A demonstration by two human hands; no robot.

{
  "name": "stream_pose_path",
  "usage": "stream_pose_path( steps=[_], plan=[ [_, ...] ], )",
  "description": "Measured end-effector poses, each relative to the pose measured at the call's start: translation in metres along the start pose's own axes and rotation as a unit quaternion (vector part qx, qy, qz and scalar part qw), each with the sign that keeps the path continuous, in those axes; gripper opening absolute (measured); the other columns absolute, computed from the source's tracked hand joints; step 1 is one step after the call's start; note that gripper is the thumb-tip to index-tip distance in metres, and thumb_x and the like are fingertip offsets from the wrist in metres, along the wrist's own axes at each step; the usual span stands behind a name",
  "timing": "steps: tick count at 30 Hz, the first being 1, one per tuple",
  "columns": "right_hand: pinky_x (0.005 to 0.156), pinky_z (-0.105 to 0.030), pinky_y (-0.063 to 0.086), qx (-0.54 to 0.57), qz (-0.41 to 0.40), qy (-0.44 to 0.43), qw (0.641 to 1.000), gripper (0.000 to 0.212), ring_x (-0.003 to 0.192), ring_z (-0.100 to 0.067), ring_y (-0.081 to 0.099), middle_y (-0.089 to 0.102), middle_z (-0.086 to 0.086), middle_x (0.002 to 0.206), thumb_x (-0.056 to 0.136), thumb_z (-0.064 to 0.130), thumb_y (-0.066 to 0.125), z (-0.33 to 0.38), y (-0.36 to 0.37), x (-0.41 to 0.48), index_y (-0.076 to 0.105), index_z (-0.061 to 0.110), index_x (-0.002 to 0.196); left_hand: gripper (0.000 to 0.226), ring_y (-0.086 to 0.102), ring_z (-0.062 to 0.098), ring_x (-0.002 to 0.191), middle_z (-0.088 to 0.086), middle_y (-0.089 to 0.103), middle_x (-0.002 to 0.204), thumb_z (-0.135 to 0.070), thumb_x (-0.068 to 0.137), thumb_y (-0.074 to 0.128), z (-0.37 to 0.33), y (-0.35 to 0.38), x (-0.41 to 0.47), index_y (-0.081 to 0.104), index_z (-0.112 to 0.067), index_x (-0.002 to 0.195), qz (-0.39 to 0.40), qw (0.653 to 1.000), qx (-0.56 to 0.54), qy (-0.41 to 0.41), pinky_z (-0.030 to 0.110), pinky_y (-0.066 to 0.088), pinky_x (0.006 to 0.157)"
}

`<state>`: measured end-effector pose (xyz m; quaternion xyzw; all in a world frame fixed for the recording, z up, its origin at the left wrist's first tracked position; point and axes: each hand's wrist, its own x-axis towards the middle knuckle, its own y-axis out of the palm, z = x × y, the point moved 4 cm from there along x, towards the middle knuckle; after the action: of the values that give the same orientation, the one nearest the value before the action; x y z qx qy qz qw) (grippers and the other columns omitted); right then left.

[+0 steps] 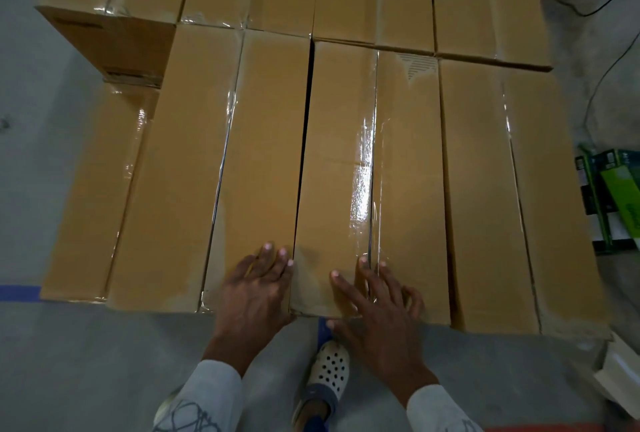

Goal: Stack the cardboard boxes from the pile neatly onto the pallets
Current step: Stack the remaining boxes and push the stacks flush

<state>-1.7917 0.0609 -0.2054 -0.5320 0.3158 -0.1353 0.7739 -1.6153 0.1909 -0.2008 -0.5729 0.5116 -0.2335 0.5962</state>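
Your left hand [256,289] and right hand [375,310] lay flat, fingers spread, holding nothing, at the stack's [485,189] near edge. The middle box [334,172] sat gapped from its left neighbour [263,154]. The layer looked nearly full, and I judged tightening remained.

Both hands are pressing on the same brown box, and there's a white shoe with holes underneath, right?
Not quite. The head view shows two boxes: the left hand presses on the left box, and the right hand on the right box, across a dark gap. The white shoe with holes is there.
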Motion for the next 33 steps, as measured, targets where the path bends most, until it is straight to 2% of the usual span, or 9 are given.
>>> stream_pose_path(
  steps=[6,10,14,19,22,26,28,30,33],
  plan=[
    [0.1,-0.071,0.04,0.014,0.042,0.003,0.999,0.09,0.155,-0.033,0.025,0.019,0.003,0.171,0.077,0.074,0.059,0.001,0.002,-0.002,0.018,0.059,0.156,0.106,0.063,0.04,0.125,0.017,0.068,0.132,-0.036,0.027,0.106,-0.012,0.003,-0.004,0.074,-0.002,0.122,0.004,0.998,-0.02,-0.058,0.053,0.056,0.097],
    [0.114,-0.072,0.015,0.046,0.053,-0.009,0.997,0.087,0.158,-0.024,-0.013,-0.022,0.012,0.17,0.088,0.075,0.051,-0.007,0.001,-0.008,-0.002,0.06,0.156,0.108,0.05,0.044,0.138,0.023,0.053,0.149,-0.018,0.04,0.103,-0.023,0.01,-0.012,0.06,0.005,0.137,-0.027,0.995,-0.046,-0.082,0.055,0.041,0.11],
    [0.118,-0.065,0.01,0.083,-0.077,0.145,0.983,0.076,0.158,-0.019,-0.012,-0.015,0.011,0.171,0.094,0.079,0.027,-0.046,-0.014,-0.025,-0.008,0.056,0.157,0.13,0.022,0.05,0.152,0.032,0.023,0.164,-0.03,0.047,0.101,-0.059,0.01,-0.015,0.037,0.007,0.153,-0.055,0.991,-0.084,-0.093,0.058,0.016,0.122],
    [0.118,-0.067,0.01,0.191,-0.18,0.366,0.893,0.078,0.158,-0.024,-0.003,-0.01,0.006,0.172,0.096,0.076,0.038,-0.119,-0.012,-0.059,0.008,0.046,0.161,0.118,0.016,0.044,0.155,0.026,0.023,0.166,-0.051,0.065,0.091,-0.149,0.015,0.0,0.036,0.001,0.156,-0.056,0.992,-0.115,-0.006,0.06,0.017,0.121],
    [0.119,-0.066,0.011,0.269,-0.212,0.448,0.825,0.089,0.158,-0.026,-0.002,-0.014,-0.003,0.172,0.094,0.07,0.047,-0.143,-0.014,-0.071,0.001,0.037,0.163,0.099,0.02,0.039,0.155,0.017,0.034,0.164,-0.05,0.074,0.086,-0.201,0.012,0.019,0.044,-0.008,0.154,-0.062,0.987,-0.134,0.056,0.056,0.02,0.121],
    [0.124,-0.044,0.012,0.367,-0.234,0.487,0.757,0.107,0.159,-0.021,-0.002,-0.011,-0.005,0.173,0.094,0.05,0.065,-0.17,-0.016,-0.077,-0.009,0.019,0.164,0.089,0.033,0.037,0.151,0.009,0.045,0.159,-0.047,0.072,0.088,-0.258,0.005,0.049,0.054,-0.016,0.149,-0.053,0.982,-0.153,0.093,0.057,0.034,0.119],
    [0.124,-0.033,0.017,0.449,-0.249,0.486,0.707,0.106,0.156,-0.015,0.013,0.004,0.0,0.172,0.096,0.038,0.07,-0.18,-0.02,-0.075,-0.008,0.019,0.165,0.092,0.041,0.039,0.146,0.007,0.051,0.155,-0.051,0.064,0.093,-0.274,0.007,0.063,0.06,-0.018,0.143,-0.029,0.984,-0.146,0.096,0.06,0.041,0.112],
    [0.113,-0.028,0.031,0.525,-0.267,0.481,0.65,0.097,0.138,-0.009,0.036,0.03,0.004,0.16,0.098,0.023,0.069,-0.187,-0.026,-0.071,0.0,0.021,0.166,0.097,0.044,0.039,0.144,0.004,0.054,0.153,-0.053,0.052,0.097,-0.278,0.014,0.074,0.065,-0.021,0.138,-0.001,0.986,-0.138,0.096,0.062,0.048,0.105],
    [0.106,-0.028,0.035,0.576,-0.281,0.471,0.606,0.092,0.13,-0.011,0.042,0.036,0.005,0.156,0.097,0.016,0.07,-0.192,-0.028,-0.07,0.01,0.022,0.166,0.092,0.047,0.037,0.142,-0.001,0.054,0.153,-0.044,0.051,0.099,-0.272,0.022,0.081,0.068,-0.025,0.135,0.01,0.986,-0.135,0.095,0.059,0.05,0.1]
  ],
)
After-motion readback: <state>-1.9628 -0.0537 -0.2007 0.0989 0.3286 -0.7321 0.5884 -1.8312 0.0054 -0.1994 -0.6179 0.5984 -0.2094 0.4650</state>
